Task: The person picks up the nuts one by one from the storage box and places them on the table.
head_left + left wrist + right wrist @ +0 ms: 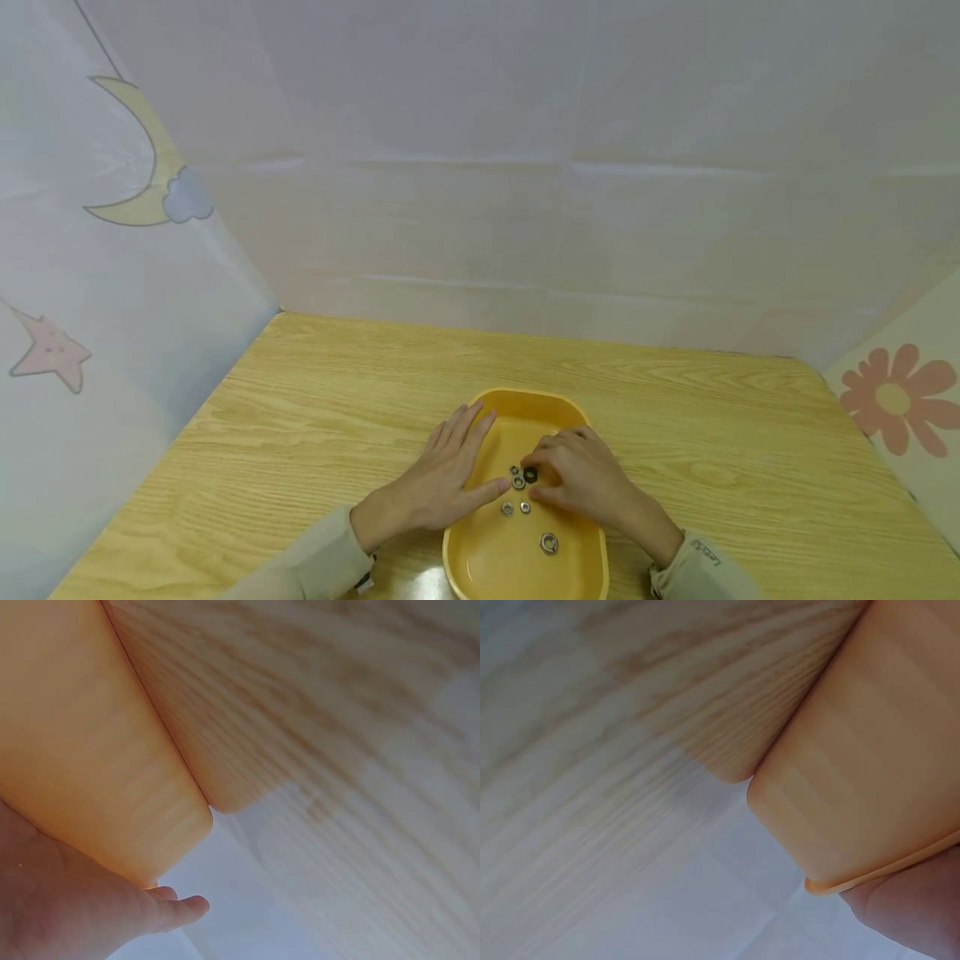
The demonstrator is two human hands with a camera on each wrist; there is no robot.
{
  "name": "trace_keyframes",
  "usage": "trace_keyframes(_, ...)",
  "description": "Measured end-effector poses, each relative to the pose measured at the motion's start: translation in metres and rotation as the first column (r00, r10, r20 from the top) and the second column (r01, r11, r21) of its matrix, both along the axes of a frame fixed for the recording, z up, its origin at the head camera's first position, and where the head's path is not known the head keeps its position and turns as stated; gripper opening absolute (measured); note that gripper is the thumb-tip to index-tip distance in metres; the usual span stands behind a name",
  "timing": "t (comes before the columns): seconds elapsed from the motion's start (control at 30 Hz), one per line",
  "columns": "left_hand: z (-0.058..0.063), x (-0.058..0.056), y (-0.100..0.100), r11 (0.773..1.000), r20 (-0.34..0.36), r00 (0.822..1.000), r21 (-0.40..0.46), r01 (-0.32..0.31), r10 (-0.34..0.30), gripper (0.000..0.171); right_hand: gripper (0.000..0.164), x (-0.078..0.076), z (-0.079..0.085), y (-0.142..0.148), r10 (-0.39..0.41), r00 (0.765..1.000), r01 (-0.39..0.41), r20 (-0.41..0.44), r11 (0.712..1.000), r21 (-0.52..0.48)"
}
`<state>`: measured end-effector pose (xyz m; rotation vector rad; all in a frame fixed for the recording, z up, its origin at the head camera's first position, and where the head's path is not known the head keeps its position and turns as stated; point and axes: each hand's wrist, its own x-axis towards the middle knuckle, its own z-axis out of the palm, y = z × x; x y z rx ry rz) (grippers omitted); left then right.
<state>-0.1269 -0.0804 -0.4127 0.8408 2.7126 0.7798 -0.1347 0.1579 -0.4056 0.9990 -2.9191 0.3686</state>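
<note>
My left hand (453,475) lies over the left rim of a yellow plastic tray (491,575), fingers straight and thumb stretched inward to the nuts. From the right rim, my right hand (581,473) reaches in with bent fingers. Its index fingertip is at a black hex nut (530,474), and its thumb tip is just below that nut. Beside the black nut sit a small silver nut (513,470) and a larger silver nut (518,482). Nearer me are two more silver nuts, a left one (507,508) and a right one (525,507). The wrist views show mostly the tray's outer walls (97,742).
The tray stands on a wood-grain table (337,400) near its front edge. A pale fabric wall (480,208) rises behind the table, with printed cloth at both sides. A large silver nut (549,543) lies alone in the tray's near part.
</note>
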Motion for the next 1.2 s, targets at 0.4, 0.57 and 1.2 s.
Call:
trace_keyframes(0.4,0.0004,0.0004,-0.0001,1.000,-0.012,1.000,-0.025,-0.011,0.011,0.084,0.015,-0.0013,-0.0003,-0.0006,-0.005,1.000,0.006,0.025,1.000,-0.027)
trace_keyframes(0.57,0.0003,0.0004,0.0001,1.000,-0.012,1.000,-0.021,-0.011,0.011,0.083,0.013,-0.0017,-0.0013,-0.0004,-0.001,1.000,0.001,0.015,1.000,-0.013)
trace_keyframes(1.2,0.0000,0.0007,0.0018,1.000,-0.015,1.000,-0.013,-0.023,0.022,0.082,0.013,-0.0023,0.0035,0.0054,0.032,0.997,-0.047,-0.067,0.968,-0.245)
